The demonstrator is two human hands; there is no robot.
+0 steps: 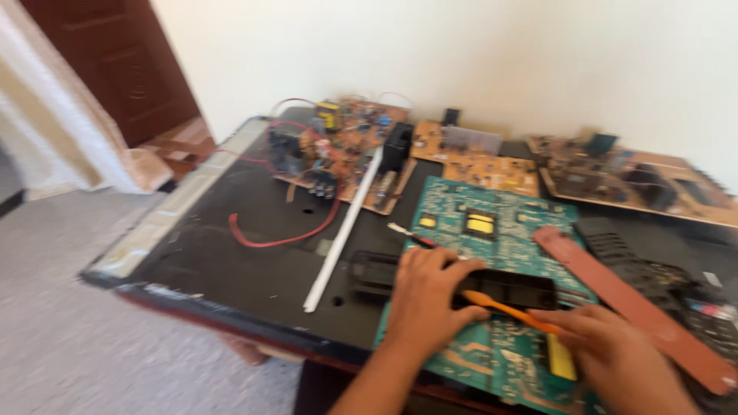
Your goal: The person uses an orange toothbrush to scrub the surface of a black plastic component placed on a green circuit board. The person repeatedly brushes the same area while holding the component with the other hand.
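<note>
A green circuit board (484, 230) lies on a black panel (223, 261) at the near right. My left hand (427, 296) presses down on the board, fingers curled over a black oblong part (511, 288). My right hand (615, 346) grips an orange-handled tool (507, 309), its tip pointing left toward my left fingers. A thin brush with a red and black handle (406, 234) lies just beyond my left hand. The view is blurred.
Several brown circuit boards (361, 146) with red wires (284, 234) sit at the back. A white strip (342, 230) runs diagonally across the panel. A reddish-brown flat bar (615, 296) and black parts (653, 269) lie on the right. A wooden door (115, 61) stands far left.
</note>
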